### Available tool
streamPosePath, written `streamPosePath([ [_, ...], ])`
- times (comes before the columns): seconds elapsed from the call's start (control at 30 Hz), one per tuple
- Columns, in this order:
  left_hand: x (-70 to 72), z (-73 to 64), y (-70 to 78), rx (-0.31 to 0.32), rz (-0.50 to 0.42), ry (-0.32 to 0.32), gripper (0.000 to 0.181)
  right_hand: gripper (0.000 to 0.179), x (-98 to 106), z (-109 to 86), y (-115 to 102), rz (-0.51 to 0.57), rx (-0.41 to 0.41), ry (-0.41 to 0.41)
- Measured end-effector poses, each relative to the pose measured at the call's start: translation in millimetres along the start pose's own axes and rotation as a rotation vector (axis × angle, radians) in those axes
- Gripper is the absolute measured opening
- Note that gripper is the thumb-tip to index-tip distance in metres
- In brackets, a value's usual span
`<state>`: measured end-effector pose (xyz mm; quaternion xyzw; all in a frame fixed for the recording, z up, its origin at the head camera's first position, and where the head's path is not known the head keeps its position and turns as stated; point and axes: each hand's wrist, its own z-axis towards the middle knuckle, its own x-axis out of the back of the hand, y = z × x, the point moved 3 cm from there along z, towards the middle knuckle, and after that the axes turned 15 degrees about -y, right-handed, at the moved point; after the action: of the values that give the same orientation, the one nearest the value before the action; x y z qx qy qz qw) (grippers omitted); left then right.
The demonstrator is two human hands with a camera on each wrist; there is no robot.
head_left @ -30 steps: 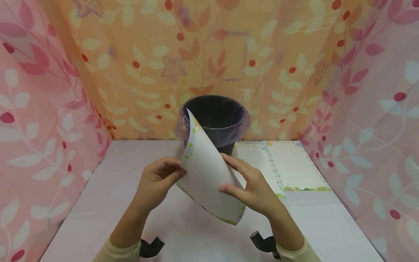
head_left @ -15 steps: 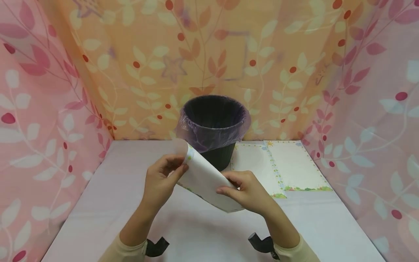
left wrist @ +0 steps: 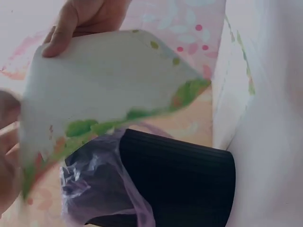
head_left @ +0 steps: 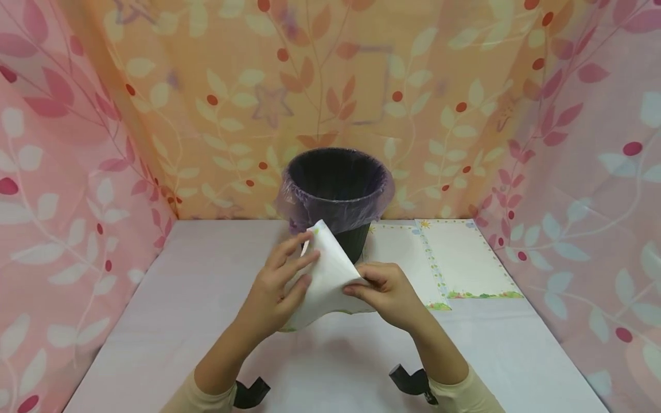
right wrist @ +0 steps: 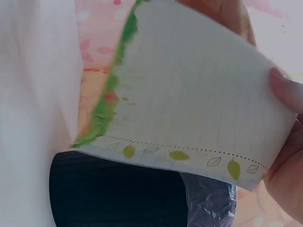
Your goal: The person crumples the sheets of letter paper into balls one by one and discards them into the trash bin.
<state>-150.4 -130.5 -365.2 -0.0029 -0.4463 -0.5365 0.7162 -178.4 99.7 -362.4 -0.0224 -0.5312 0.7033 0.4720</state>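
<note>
A white sheet of paper [head_left: 333, 281] with a printed border of leaves and greenery is held up, bent over into a curl. My right hand [head_left: 387, 295] pinches its right edge between thumb and fingers. On the other side my left hand [head_left: 276, 287] rests spread, fairly straight fingers against the paper near its raised top corner. The left wrist view shows the sheet's inner face [left wrist: 104, 80] with green print along the lower edge. In the right wrist view the thumb [right wrist: 286, 91] of my right hand lies on the sheet.
Behind the paper stands a black trash bin [head_left: 356, 241] lined with a purple plastic bag [head_left: 330, 209]. Two more bordered sheets lie on the white table, one beside the bin [head_left: 400, 252] and one farther right [head_left: 462, 258]. Patterned curtains [head_left: 232, 115] surround the table.
The sheet has gone from a tall, loose bend to a tighter fold, its top corner brought down. My left hand has moved right and its pinch has loosened into spread fingers.
</note>
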Motion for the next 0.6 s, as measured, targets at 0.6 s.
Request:
streamPosePath([
  [0.6,-13.6,-3.4,-2.4,0.209,-0.112,-0.176,0.029,0.03,7.5,-2.5,-5.4,-0.13,0.02,0.176],
])
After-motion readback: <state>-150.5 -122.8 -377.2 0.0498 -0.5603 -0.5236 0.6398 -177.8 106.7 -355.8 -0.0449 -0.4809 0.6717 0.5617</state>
